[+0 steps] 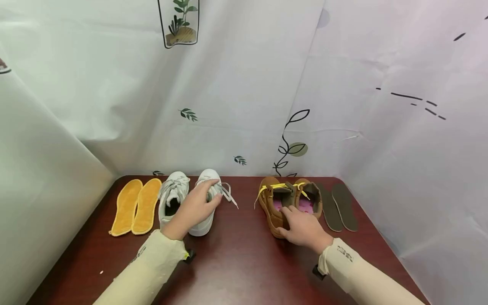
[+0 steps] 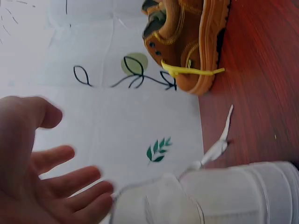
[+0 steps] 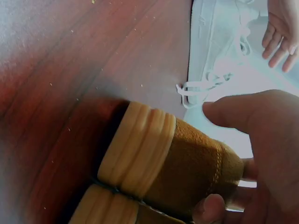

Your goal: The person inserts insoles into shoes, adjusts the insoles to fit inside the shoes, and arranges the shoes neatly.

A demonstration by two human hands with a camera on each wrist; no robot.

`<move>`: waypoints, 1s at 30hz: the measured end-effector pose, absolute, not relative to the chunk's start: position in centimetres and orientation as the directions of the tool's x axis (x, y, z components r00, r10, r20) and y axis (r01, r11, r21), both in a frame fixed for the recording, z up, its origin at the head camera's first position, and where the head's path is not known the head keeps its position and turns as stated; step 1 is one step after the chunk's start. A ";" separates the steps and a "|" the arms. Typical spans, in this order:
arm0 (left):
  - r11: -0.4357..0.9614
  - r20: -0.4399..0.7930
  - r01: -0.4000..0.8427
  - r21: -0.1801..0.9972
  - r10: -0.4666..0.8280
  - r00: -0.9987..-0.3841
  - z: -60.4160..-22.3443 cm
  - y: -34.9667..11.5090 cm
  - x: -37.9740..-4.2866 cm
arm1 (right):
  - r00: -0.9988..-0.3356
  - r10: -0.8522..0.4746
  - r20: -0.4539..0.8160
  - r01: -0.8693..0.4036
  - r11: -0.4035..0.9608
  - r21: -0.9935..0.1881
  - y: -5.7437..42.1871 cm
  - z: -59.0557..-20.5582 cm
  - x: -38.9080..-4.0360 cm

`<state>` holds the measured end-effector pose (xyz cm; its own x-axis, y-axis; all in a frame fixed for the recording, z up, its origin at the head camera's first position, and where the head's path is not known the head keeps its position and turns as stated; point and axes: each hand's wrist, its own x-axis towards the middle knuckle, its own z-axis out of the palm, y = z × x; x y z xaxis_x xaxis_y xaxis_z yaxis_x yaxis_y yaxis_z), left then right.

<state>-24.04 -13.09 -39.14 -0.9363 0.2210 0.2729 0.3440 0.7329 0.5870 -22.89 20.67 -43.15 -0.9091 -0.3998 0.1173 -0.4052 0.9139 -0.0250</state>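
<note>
In the head view, a brown suede shoe with yellow laces (image 1: 270, 212) lies just ahead of the nearer right hand (image 1: 303, 228), long axis running away across the dark-red table (image 1: 236, 262); left-wrist view, the left hand (image 2: 28, 191) spreads its fingers (image 2: 77, 179) near a white lace-up sneaker (image 2: 233, 196); right-wrist view, right thumb and fingers part at the brown heel (image 3: 187, 163).

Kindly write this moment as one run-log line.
left hand: over white shoes; right hand: at brown shoes; yellow insoles: left end; dark insoles: right end; surface: red-brown table
</note>
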 end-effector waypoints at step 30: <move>0.565 0.061 0.215 0.797 0.279 -0.958 -43.1 -8.5 -23.6 | -0.772 -0.447 0.451 -0.523 0.851 -0.052 20.5 -46.2 -22.4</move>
<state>-23.61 -8.47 -43.07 -0.9583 0.2792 0.0606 0.2150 0.5649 0.7967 -22.38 20.55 -46.23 -0.7723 -0.4470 0.4513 -0.5231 0.8507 -0.0525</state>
